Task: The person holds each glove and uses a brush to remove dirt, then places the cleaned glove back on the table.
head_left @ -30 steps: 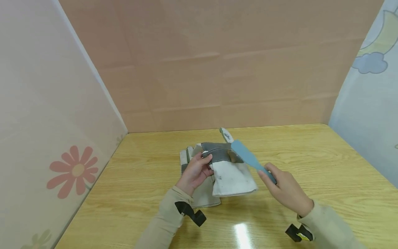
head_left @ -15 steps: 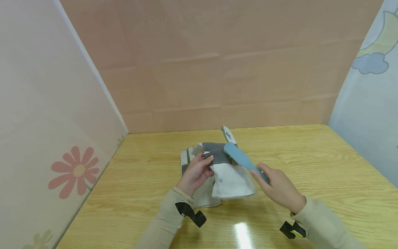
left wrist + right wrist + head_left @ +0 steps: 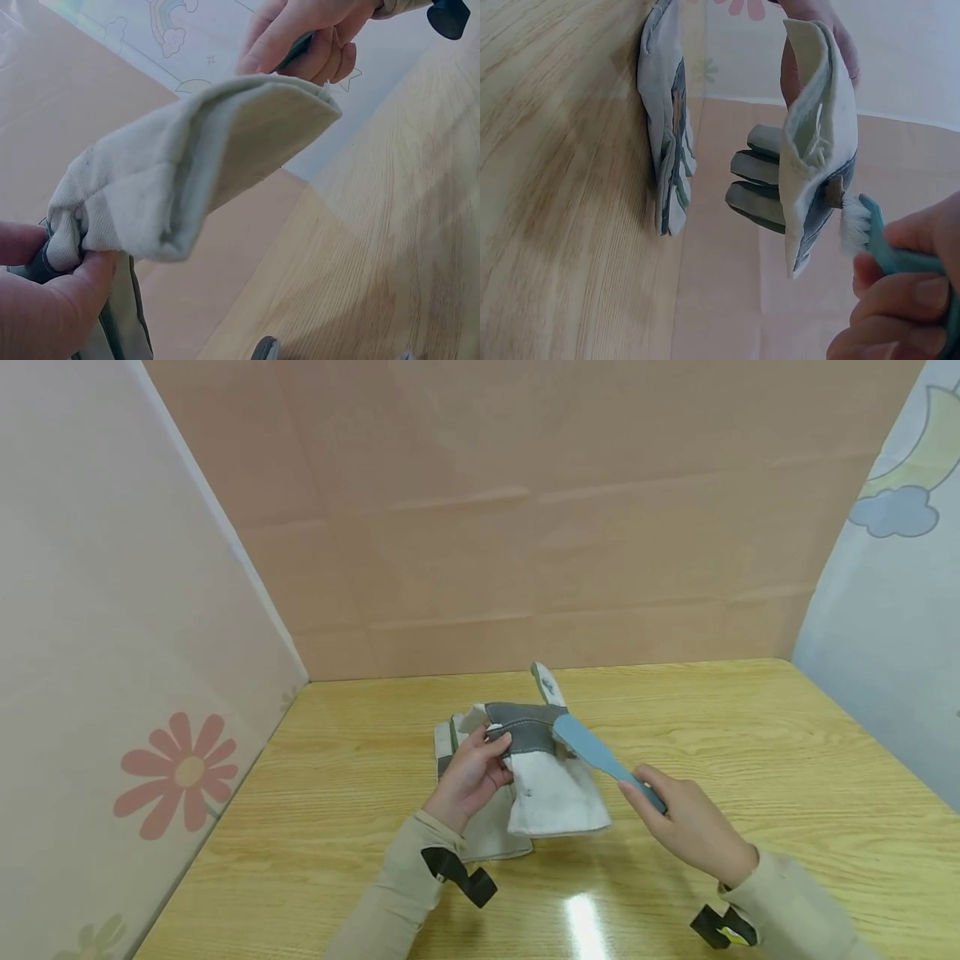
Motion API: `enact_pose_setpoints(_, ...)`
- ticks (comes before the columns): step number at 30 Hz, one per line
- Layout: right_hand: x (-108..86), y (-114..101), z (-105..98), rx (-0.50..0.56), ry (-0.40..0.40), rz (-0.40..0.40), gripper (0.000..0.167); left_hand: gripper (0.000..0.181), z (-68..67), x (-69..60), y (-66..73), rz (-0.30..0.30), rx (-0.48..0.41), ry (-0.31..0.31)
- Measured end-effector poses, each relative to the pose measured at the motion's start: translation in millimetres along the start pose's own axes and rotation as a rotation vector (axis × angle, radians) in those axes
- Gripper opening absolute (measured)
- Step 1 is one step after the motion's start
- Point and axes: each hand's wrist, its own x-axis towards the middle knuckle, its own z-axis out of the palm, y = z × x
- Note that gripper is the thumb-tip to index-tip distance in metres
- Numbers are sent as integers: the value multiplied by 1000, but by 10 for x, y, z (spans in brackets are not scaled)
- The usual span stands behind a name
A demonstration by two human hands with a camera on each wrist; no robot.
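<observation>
My left hand (image 3: 471, 779) pinches a white and grey work glove (image 3: 557, 795) by its grey band and holds it above the table. The cuff hangs toward me, its opening showing in the left wrist view. My right hand (image 3: 692, 827) grips a blue-handled brush (image 3: 600, 753). In the right wrist view, the brush's white bristles (image 3: 854, 226) face the glove's grey band, at or very near a small brown patch (image 3: 834, 192); whether they touch I cannot tell. A second work glove (image 3: 491, 828) lies flat on the table, partly covered by my left hand and the raised glove.
The wood-grain table (image 3: 315, 843) extends to either side of the gloves. A brown backdrop (image 3: 525, 527) closes off the far edge. Printed white panels stand at left (image 3: 135, 610) and right (image 3: 885, 677).
The brush slid left along the grey band, then back right, and now sits a little lower than at first. The held glove's cuff swung slightly left. My left hand stayed nearly still.
</observation>
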Motion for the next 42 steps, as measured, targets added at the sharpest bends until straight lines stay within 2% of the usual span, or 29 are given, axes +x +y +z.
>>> enact_pose_setpoints(10, 4, -1, -15, 23, 38, -52, 20, 36, -11, -11, 11, -3, -22, 13)
enact_pose_setpoints(14, 60, -24, -37, 59, 64, -52, 19, 37, -13, -18, 13, -4, -14, -23)
enact_pose_setpoints(18, 112, -78, -41, 107, 0, 16, 23, 42, 0, -29, 4, -5, -10, -73)
enact_pose_setpoints(21, 124, -106, -30, 139, -59, 65, 27, 46, 10, -37, -9, -3, -4, -72)
enact_pose_setpoints(23, 120, -113, -23, 147, -70, 76, 27, 46, 12, -41, -18, -3, -1, -60)
enact_pose_setpoints(34, 32, -100, -46, 127, -53, 3, 20, 40, 19, -58, -28, -20, -25, -37)
enact_pose_setpoints(42, -48, -29, -55, 94, -29, -89, 17, 37, -30, -47, -29, 7, -35, -33)
